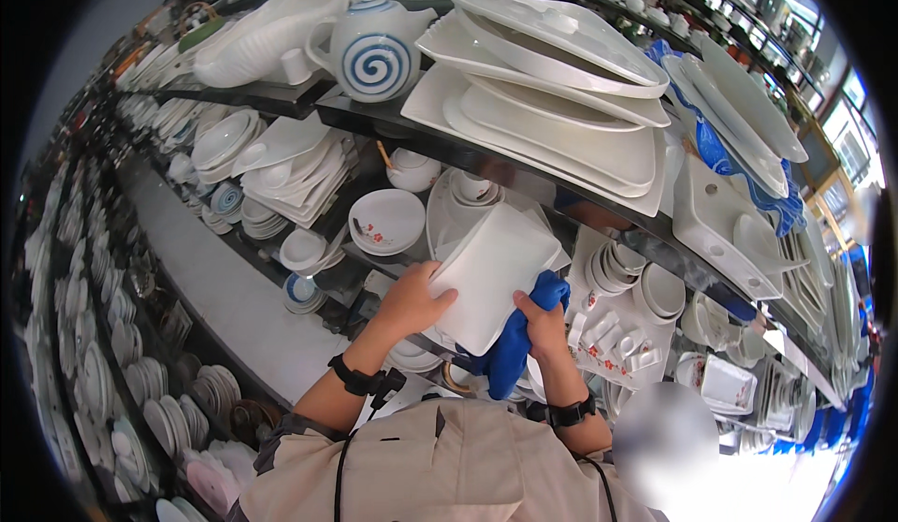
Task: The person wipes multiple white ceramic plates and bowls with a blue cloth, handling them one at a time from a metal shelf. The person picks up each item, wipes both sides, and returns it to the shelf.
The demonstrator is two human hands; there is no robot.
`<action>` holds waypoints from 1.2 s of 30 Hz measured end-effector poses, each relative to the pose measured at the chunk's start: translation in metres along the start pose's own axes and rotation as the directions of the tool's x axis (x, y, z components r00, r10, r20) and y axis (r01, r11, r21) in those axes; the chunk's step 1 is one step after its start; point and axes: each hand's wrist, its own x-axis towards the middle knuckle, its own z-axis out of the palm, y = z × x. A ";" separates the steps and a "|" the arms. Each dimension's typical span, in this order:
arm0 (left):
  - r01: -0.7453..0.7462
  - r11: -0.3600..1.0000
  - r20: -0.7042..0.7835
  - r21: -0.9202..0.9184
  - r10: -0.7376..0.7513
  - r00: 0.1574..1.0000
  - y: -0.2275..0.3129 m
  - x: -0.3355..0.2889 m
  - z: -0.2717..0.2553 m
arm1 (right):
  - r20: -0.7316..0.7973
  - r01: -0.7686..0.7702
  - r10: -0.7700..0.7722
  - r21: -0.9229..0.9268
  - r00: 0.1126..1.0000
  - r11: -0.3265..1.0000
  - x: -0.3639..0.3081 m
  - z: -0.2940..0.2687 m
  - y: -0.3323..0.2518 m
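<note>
A white rectangular plate (494,274) with rounded corners is held up in front of my chest, tilted. My left hand (412,299) grips its left edge, thumb on the face, fingers mostly hidden behind. At the plate's lower right edge, my right hand (543,324) is closed on a bunched blue cloth (510,355), its thumb by the plate's rim. The cloth hangs down below the plate. Just beyond stand a round white bowl with red flowers (386,221) and a small stack of white cups (474,188).
A dark shelf edge (561,206) runs across ahead, bearing a large stack of white platters (547,101) and a white teapot with a blue spiral (374,54). Stacked white plates (297,171) fill the lower shelf leftward. Boxed white tableware (622,340) lies right.
</note>
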 end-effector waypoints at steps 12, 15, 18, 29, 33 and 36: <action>-0.183 0.979 0.012 0.093 0.183 0.983 -0.023 0.069 0.031 | -0.195 -0.059 0.024 -0.176 0.980 0.983 0.032 -0.006 0.007; -0.304 0.938 0.000 0.170 0.308 0.951 -0.032 0.081 0.038 | -0.202 -0.080 0.003 -0.370 0.979 0.926 0.029 -0.006 -0.003; -0.320 0.928 0.016 0.191 0.323 0.946 -0.031 0.086 0.041 | -0.219 -0.119 0.012 -0.481 0.976 0.869 0.027 -0.006 -0.013; -0.334 0.923 -0.018 0.191 0.343 0.939 -0.047 0.099 0.051 | -0.225 -0.084 -0.165 -0.797 0.960 0.598 0.042 -0.002 -0.009; -0.314 0.923 -0.039 0.221 0.330 0.943 -0.047 0.101 0.052 | -0.246 -0.158 -0.117 -0.854 0.962 0.496 0.048 0.001 -0.010; -0.305 0.913 -0.063 0.271 0.333 0.941 -0.040 0.100 0.053 | -0.253 -0.165 -0.145 -0.879 0.956 0.447 0.050 0.000 -0.007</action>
